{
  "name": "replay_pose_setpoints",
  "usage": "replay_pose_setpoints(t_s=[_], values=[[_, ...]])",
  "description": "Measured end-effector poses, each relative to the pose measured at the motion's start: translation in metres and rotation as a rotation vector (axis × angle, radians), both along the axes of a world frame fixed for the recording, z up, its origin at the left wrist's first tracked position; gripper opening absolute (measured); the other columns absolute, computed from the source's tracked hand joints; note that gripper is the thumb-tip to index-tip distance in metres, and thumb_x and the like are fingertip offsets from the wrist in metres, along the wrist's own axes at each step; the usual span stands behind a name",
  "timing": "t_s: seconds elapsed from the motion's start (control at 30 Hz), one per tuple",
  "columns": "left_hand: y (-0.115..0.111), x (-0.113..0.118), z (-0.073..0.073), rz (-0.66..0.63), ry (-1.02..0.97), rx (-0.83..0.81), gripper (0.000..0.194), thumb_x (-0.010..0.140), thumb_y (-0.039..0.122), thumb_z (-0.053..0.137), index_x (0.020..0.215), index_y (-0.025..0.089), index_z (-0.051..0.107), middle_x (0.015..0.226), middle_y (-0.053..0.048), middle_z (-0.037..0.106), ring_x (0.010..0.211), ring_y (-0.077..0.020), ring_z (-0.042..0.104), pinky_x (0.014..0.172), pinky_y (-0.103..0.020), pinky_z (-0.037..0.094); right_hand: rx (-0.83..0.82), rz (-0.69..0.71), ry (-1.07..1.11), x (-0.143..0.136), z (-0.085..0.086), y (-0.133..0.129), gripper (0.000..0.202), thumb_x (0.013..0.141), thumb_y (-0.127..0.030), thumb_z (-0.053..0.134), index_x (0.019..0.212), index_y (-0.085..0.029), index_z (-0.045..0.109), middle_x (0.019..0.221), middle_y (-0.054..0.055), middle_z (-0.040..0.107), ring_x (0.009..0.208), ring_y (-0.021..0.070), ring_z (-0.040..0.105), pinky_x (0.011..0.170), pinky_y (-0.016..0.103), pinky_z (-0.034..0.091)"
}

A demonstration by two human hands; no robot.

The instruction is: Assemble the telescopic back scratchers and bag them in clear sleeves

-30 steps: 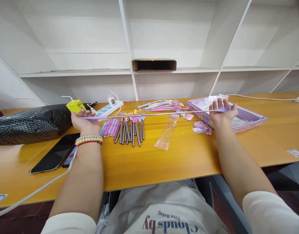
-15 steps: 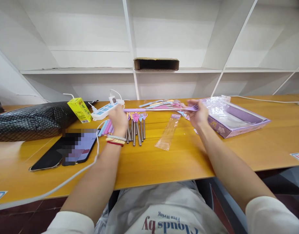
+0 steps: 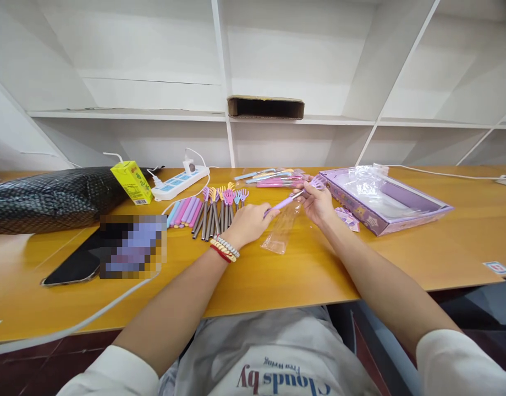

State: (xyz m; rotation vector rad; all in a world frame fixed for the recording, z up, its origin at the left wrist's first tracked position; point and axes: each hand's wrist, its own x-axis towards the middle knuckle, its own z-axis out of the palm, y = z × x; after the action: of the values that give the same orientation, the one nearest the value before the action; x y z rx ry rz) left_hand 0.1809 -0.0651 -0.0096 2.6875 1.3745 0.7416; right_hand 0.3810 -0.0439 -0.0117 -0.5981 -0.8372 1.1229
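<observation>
Between my two hands is a purple back scratcher [image 3: 284,202], slanting up to the right with its claw head at the far end. My left hand [image 3: 253,221] is closed on the lower end of its purple handle. Near the claw, the fingers of my right hand [image 3: 319,202] grip it. Beneath it lies a clear plastic sleeve [image 3: 276,240]. Left of my left hand are several metal shafts with coloured claw heads [image 3: 229,198], beside a row of pastel handles [image 3: 186,212]. Packed back scratchers [image 3: 273,179] lie behind my hands.
A purple box [image 3: 385,226] with clear plastic in it stands at right, small purple cards [image 3: 347,219] beside it. At left are a power strip [image 3: 181,183], a yellow drink carton [image 3: 132,181], a black wrapped bundle [image 3: 50,201], phones [image 3: 73,258] and a white cable [image 3: 113,305].
My left hand has moved right and nearer to me, toward my right hand. The back scratcher, stretched long before, is now much shorter and tilted. My right hand has shifted slightly left.
</observation>
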Motion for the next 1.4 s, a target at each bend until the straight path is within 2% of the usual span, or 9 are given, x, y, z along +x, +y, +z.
replay_pose_setpoints(t_s=[0.13, 0.3, 0.5, 0.67, 0.8, 0.97, 1.13, 1.27, 1.4], values=[[-0.004, 0.01, -0.011, -0.055, 0.001, -0.011, 0.028, 0.092, 0.031, 0.032, 0.101, 0.018, 0.055, 0.09, -0.008, 0.065, 0.078, -0.021, 0.06, 0.067, -0.031, 0.041, -0.067, 0.264, -0.056, -0.024, -0.002, -0.011, 0.032, 0.064, -0.041, 0.074, 0.074, -0.02, 0.052, 0.069, -0.001, 0.063, 0.063, 0.0132, 0.062, 0.053, 0.023, 0.047], [-0.009, 0.022, -0.019, -0.047, -0.148, -0.082, 0.028, 0.093, 0.032, 0.03, 0.105, 0.016, 0.051, 0.103, -0.012, 0.062, 0.093, -0.0225, 0.06, 0.077, -0.034, 0.044, -0.095, 0.282, -0.082, -0.043, -0.003, -0.018, 0.049, 0.067, -0.056, 0.067, 0.054, -0.018, 0.038, 0.058, -0.001, 0.055, 0.057, 0.0113, 0.054, 0.056, 0.024, 0.044], [-0.021, 0.031, -0.011, 0.073, -0.127, -0.101, 0.047, 0.086, 0.056, 0.036, 0.109, 0.015, 0.043, 0.093, -0.013, 0.064, 0.079, -0.0281, 0.063, 0.064, -0.036, 0.044, -0.04, 0.288, -0.025, -0.044, 0.004, -0.025, 0.052, 0.059, -0.033, 0.077, 0.048, -0.017, 0.029, 0.048, -0.005, 0.036, 0.054, 0.0088, 0.046, 0.059, 0.024, 0.043], [-0.025, 0.034, -0.007, 0.028, -0.188, -0.043, 0.065, 0.075, 0.064, 0.049, 0.117, 0.016, 0.036, 0.1, -0.012, 0.063, 0.082, -0.0269, 0.063, 0.066, -0.035, 0.045, 0.062, 0.239, 0.018, -0.043, 0.013, -0.027, 0.063, 0.057, -0.022, 0.076, 0.049, -0.016, 0.014, 0.044, -0.007, 0.021, 0.045, 0.006, 0.034, 0.054, 0.024, 0.041], [-0.024, 0.037, -0.009, 0.045, -0.176, -0.078, 0.068, 0.071, 0.071, 0.049, 0.11, 0.016, 0.043, 0.09, -0.011, 0.064, 0.078, -0.0288, 0.063, 0.061, -0.035, 0.043, 0.047, 0.226, 0.036, -0.043, 0.014, -0.027, 0.067, 0.056, -0.02, 0.076, 0.049, -0.016, 0.01, 0.043, -0.008, 0.013, 0.04, 0.0052, 0.03, 0.047, 0.023, 0.038], [-0.023, 0.04, -0.004, 0.022, -0.119, -0.148, 0.044, 0.076, 0.062, 0.051, 0.09, 0.021, 0.058, 0.071, -0.005, 0.063, 0.07, -0.0253, 0.062, 0.057, -0.031, 0.039, -0.022, 0.248, 0.015, -0.042, 0.01, -0.031, 0.066, 0.052, -0.015, 0.075, 0.049, -0.018, 0.01, 0.041, -0.008, 0.015, 0.037, 0.0042, 0.026, 0.035, 0.019, 0.021], [-0.022, 0.039, -0.001, -0.008, -0.189, -0.281, 0.035, 0.07, 0.056, 0.06, 0.066, 0.021, 0.061, 0.058, 0.0, 0.057, 0.06, -0.0186, 0.057, 0.048, -0.026, 0.032, -0.044, 0.293, -0.03, -0.044, 0.006, -0.038, 0.062, 0.054, -0.015, 0.074, 0.05, -0.018, 0.012, 0.042, -0.009, 0.018, 0.036, 0.0025, 0.022, 0.035, 0.018, 0.018], [-0.016, 0.035, -0.009, -0.006, -0.223, -0.365, 0.038, 0.067, 0.057, 0.061, 0.059, 0.021, 0.058, 0.054, 0.002, 0.053, 0.054, -0.0151, 0.053, 0.044, -0.025, 0.028, -0.07, 0.271, -0.061, -0.048, 0.005, -0.04, 0.059, 0.054, -0.015, 0.073, 0.05, -0.018, 0.014, 0.042, -0.009, 0.021, 0.036, 0.0026, 0.022, 0.034, 0.018, 0.013], [-0.012, 0.035, -0.015, -0.034, -0.206, -0.279, 0.038, 0.072, 0.057, 0.058, 0.067, 0.02, 0.057, 0.057, 0.002, 0.054, 0.056, -0.0158, 0.053, 0.049, -0.027, 0.033, -0.084, 0.203, -0.037, -0.047, 0.008, -0.035, 0.059, 0.053, -0.013, 0.072, 0.05, -0.019, 0.014, 0.039, -0.009, 0.021, 0.035, 0.0034, 0.025, 0.034, 0.018, 0.015]])
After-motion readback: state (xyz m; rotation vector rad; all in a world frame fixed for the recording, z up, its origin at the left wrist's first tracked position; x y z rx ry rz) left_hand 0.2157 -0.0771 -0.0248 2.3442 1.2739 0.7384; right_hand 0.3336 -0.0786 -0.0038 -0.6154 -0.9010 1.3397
